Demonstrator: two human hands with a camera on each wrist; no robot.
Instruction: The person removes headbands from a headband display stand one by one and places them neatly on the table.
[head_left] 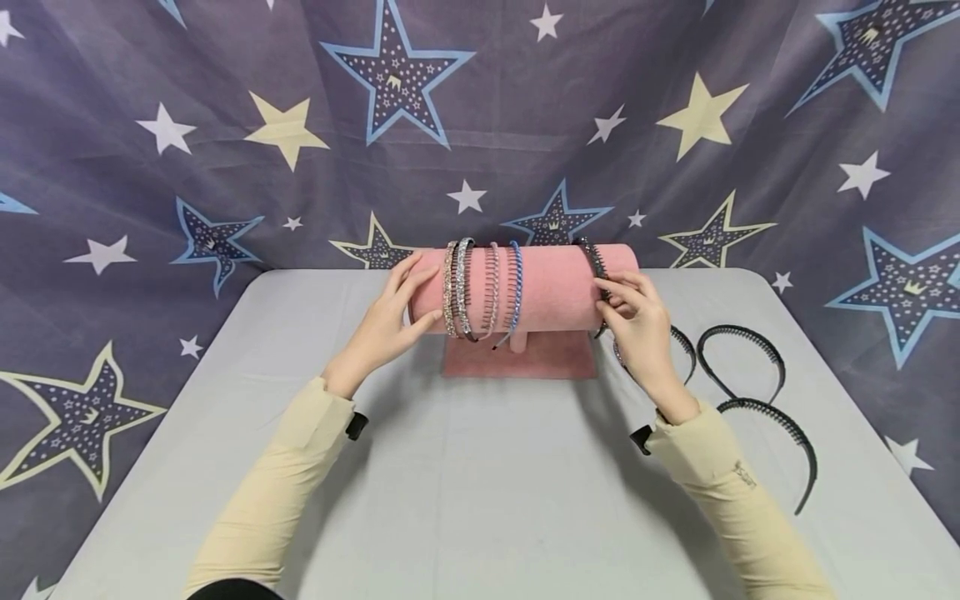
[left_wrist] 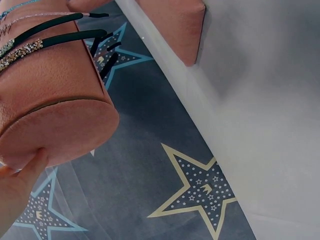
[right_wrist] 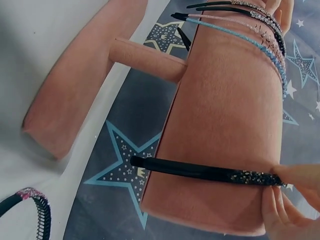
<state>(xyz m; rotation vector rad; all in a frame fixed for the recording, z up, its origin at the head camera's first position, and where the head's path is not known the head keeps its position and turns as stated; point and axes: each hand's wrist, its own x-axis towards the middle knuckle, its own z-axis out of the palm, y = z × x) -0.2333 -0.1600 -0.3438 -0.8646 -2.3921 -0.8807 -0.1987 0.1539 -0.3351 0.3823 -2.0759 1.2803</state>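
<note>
A pink padded roll [head_left: 558, 287] on a flat pink base [head_left: 517, 362] carries several headbands. Toward its left end sit a gold glitter headband [head_left: 449, 292], a silver one [head_left: 462, 287], a pink one [head_left: 492, 292] and a blue one [head_left: 514, 287]. A black headband [right_wrist: 200, 170] with a glittery top goes round the roll near its right end. My right hand [head_left: 637, 325] pinches this black headband between thumb and fingers. My left hand [head_left: 386, 321] touches the roll's left end, its fingers reaching over the end face [left_wrist: 75, 130].
To the right on the white table [head_left: 450, 500] lie more black headbands: one with combed teeth [head_left: 776, 354], another closer to me [head_left: 802, 446], and one with a pink jewelled top [right_wrist: 32, 192] near the right wrist. A star-patterned cloth [head_left: 487, 108] hangs behind the table.
</note>
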